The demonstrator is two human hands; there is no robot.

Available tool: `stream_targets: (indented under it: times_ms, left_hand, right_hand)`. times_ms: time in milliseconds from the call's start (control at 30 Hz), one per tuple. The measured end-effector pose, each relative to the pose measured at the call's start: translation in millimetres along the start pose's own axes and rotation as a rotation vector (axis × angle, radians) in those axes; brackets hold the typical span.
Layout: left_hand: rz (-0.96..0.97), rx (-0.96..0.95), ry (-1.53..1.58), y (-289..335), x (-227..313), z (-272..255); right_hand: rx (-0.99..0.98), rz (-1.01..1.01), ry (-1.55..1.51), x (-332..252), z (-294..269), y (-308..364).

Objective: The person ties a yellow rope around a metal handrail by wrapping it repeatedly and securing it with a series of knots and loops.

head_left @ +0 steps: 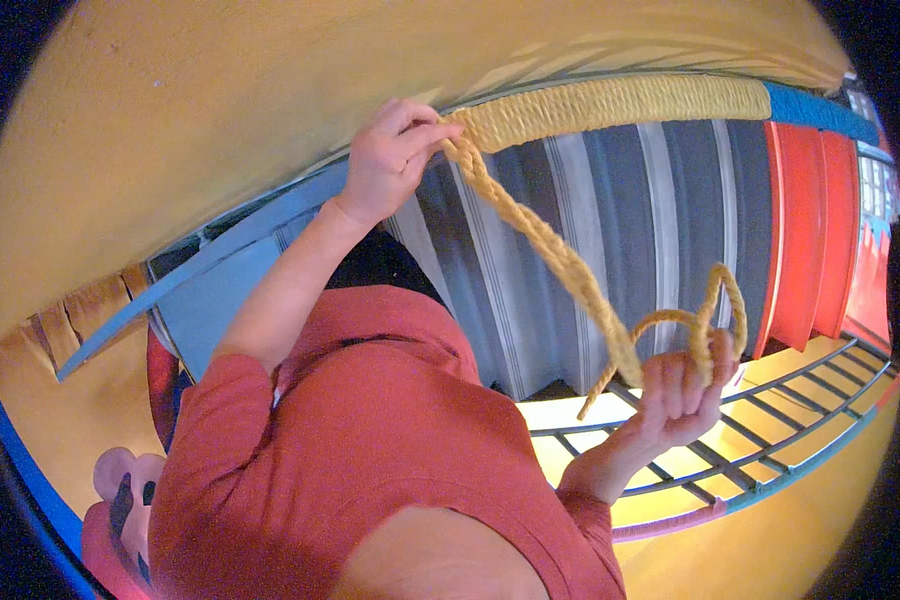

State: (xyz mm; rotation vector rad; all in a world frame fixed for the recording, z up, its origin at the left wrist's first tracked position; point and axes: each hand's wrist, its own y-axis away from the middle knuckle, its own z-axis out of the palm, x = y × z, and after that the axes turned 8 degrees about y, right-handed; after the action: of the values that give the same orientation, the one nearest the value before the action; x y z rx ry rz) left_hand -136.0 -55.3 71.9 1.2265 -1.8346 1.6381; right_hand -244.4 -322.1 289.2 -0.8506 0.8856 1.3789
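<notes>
A tan braided rope point(540, 235) runs stretched from the rail down to the right. At its upper end, my left hand point(390, 160) pinches the rope between thumb and fingers, right against the edge of the yellow rope wrapping point(620, 108) on the handrail. Lower right, my right hand point(682, 392) is closed around the rope's other part, and a loop rises above its fingers. A loose tail of the rope hangs beside that hand. Left of the wrapping, the handrail point(210, 258) shows bare light blue.
Grey striped stairs point(610, 200) lie below the rope, with red steps point(810, 230) farther right. Blue wrapping point(820, 108) continues along the rail. A dark metal railing point(760, 430) borders the right side. A yellow wall point(220, 120) stands close behind the handrail.
</notes>
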Motion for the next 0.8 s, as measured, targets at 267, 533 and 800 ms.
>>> stream_targets:
  times_ms: [267, 533, 800]
  left_hand:
    - [0.225, -0.308, -0.041, 25.1, 43.4, 20.6]
    - [0.622, -0.707, 0.173, 44.5, 123.6, 47.9]
    - [0.795, -0.830, 0.154, 46.1, 133.4, 68.5]
  right_hand:
    - [-0.224, 0.475, 0.077, 28.0, -40.1, 22.3]
    - [0.038, 0.569, 0.534, 78.3, -43.6, -1.1]
    - [-0.196, 0.965, 0.442, 116.4, -32.9, -32.4]
